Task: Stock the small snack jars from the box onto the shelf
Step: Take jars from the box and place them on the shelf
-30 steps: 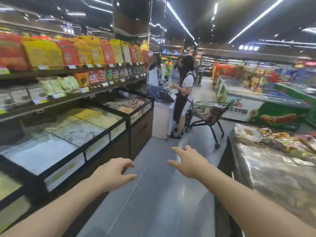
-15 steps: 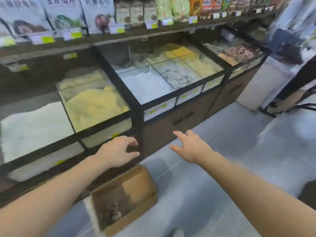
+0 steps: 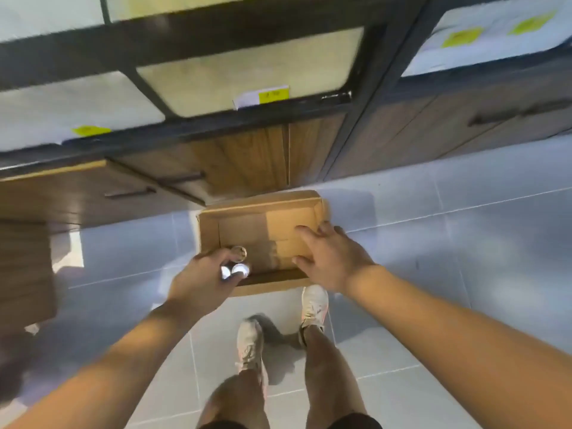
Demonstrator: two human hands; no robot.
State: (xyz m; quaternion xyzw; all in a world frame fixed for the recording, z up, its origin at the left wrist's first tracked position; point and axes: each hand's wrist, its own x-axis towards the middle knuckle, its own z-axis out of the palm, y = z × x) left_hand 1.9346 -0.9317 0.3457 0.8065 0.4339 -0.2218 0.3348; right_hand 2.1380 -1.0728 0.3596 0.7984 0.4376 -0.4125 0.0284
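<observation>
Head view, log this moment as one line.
stage: reaching into box on floor | left hand: on jars, grip unclear | right hand: open over box | shelf: none placed yet

Pale tiled floor (image 3: 433, 243) — an open cardboard box (image 3: 263, 209) sits on it, against the wooden cabinet (image 3: 247, 156).

The box (image 3: 263, 224) is brown cardboard. The floor (image 3: 433, 243) has pale grey tiles with thin lines. The cabinet doors (image 3: 247, 156) are brown wood with dark stripes, the frame (image 3: 247, 38) is black. The tags (image 3: 274, 94) are yellow, and the shoes (image 3: 314, 305) are whitish
</observation>
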